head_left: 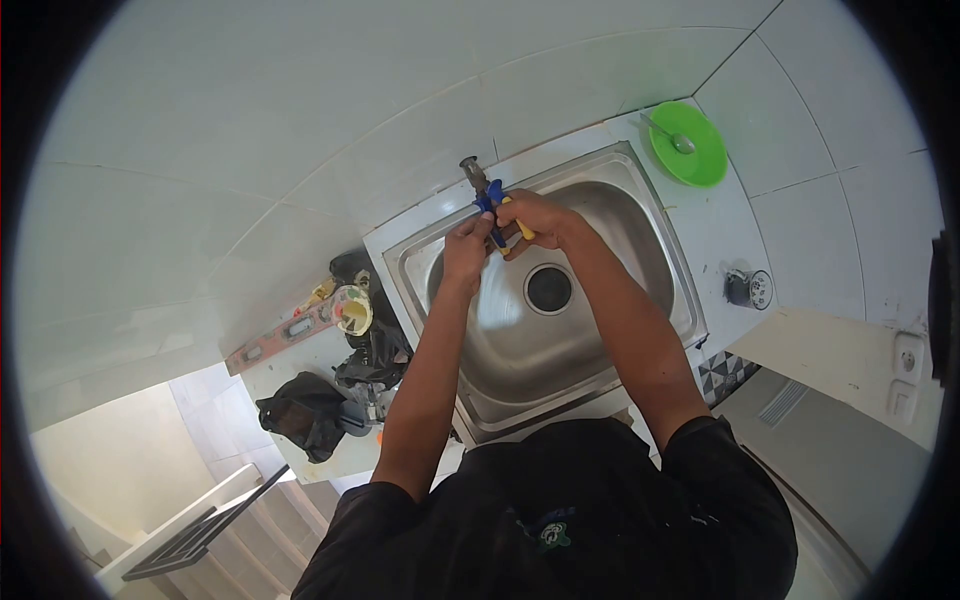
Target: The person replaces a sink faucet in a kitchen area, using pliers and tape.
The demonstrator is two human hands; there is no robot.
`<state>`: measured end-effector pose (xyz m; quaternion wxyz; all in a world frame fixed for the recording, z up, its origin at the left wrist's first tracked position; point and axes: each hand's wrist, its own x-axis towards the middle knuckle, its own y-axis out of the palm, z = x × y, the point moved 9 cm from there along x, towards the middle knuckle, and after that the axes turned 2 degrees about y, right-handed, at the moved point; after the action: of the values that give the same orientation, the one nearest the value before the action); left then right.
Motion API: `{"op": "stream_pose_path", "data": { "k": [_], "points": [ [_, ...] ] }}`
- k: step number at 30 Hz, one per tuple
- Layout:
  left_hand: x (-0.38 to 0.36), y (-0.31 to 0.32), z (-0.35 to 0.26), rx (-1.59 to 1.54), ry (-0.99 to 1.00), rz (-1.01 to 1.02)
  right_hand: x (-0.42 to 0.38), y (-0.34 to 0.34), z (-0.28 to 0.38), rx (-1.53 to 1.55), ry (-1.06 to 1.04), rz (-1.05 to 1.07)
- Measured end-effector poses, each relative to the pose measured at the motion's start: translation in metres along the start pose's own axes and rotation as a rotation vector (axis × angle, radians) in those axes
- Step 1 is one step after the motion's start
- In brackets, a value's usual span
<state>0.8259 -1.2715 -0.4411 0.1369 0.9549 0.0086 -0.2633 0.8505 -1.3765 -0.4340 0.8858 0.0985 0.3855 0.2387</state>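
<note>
A pair of pliers [495, 198] with blue and yellow handles is held above the back edge of the steel sink [490, 390]. My right hand [537, 218] wraps round the handles from the right side. From the left, my left hand [466, 252] pinches the lower part of a handle, its thumb pointing up along it. The metal jaws point toward the tiled wall and overlap a small dark round metal fitting [468, 162] there. Below both hands lies the basin with its dark round drain [548, 289].
A green bowl [712, 150] with a spoon [682, 143] stands on the counter at the back right, and a glass [748, 288] sits nearer. Left of the sink are black plastic bags [305, 415], a tape roll [352, 310] and a reddish spirit level [290, 332].
</note>
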Motion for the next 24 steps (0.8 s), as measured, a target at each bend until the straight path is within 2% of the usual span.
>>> {"op": "stream_pose_path", "data": {
  "k": [4, 7, 9, 10, 12, 14, 16, 17, 18, 19, 20, 21, 22, 24],
  "points": [
    [0.007, 0.006, 0.003, 0.117, -0.033, 0.017, -0.007, -0.002, 0.006, 0.054, 0.036, -0.017],
    [0.008, 0.005, -0.001, 0.026, 0.018, -0.059, -0.009, 0.004, 0.004, 0.131, 0.051, -0.035],
    [0.012, 0.008, 0.009, -0.242, -0.139, -0.050, -0.002, 0.007, -0.004, 0.181, 0.058, -0.011],
    [0.012, 0.014, 0.001, -0.240, -0.147, -0.046, 0.001, 0.010, -0.008, 0.232, 0.061, 0.014],
    [0.013, 0.029, -0.008, -0.007, -0.204, 0.015, 0.005, 0.012, -0.013, 0.240, 0.054, 0.004],
    [0.014, 0.036, -0.010, 0.029, -0.246, 0.053, 0.008, 0.019, -0.012, 0.239, 0.041, 0.004],
    [0.018, 0.036, -0.006, 0.068, -0.286, 0.090, 0.002, 0.014, -0.003, 0.081, 0.024, -0.176],
    [0.017, 0.041, -0.002, -0.061, -0.317, 0.192, -0.001, 0.020, 0.000, 0.085, 0.028, -0.175],
    [0.017, 0.046, 0.004, -0.186, -0.349, 0.297, -0.006, 0.019, 0.010, -0.139, 0.016, -0.248],
    [0.021, 0.041, 0.017, -0.183, -0.354, 0.300, -0.008, 0.018, 0.017, -0.367, 0.004, -0.320],
    [0.026, 0.047, 0.020, -0.399, -0.268, 0.378, 0.005, 0.019, 0.006, -0.360, 0.007, -0.326],
    [0.029, 0.052, 0.015, -0.612, -0.181, 0.456, 0.021, 0.001, 0.000, -0.693, -0.049, -0.594],
    [0.032, 0.061, 0.015, -0.610, -0.181, 0.463, 0.011, 0.004, 0.022, -1.034, -0.109, -0.859],
    [0.011, 0.090, -0.009, -0.962, -0.027, 0.863, -0.025, 0.022, 0.036, -0.984, -0.059, -0.925]
  ]
}}
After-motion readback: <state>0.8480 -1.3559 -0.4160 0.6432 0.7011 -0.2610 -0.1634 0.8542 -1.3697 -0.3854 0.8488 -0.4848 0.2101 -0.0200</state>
